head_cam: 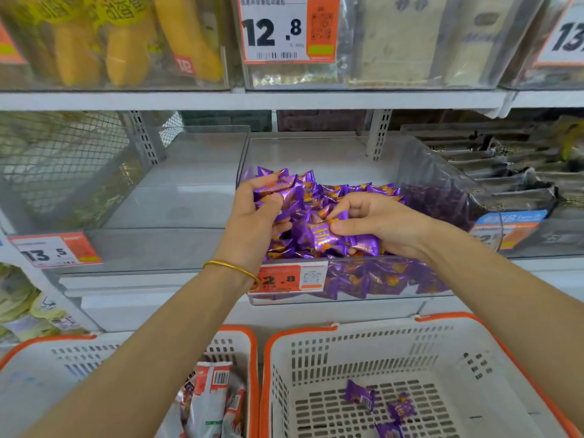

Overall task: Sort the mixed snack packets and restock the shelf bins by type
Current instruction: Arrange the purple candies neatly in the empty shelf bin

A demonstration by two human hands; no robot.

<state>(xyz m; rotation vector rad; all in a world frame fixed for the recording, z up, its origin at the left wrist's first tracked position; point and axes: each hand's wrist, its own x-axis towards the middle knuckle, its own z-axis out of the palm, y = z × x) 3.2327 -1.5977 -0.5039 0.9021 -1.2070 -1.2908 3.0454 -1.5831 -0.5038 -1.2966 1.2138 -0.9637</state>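
Observation:
A clear shelf bin (316, 153) at the middle holds a heap of purple snack packets (319, 197). My left hand (257, 213) is over the bin's left side and grips a purple packet (273, 188) in curled fingers. My right hand (376, 221) reaches in from the right and pinches another purple packet (325, 237) between thumb and fingers near the bin's front. Below, the right white basket (420, 343) with an orange rim holds three loose purple packets (360, 394). The left basket (47, 368) holds red and white packets (210, 403).
An empty clear bin (177, 203) stands left of the purple one, with a 13.5 price tag (52, 251). Dark packets fill the bin (505, 172) on the right. The upper shelf (284, 99) carries yellow packets (126, 42) and a 12.8 tag (286, 28).

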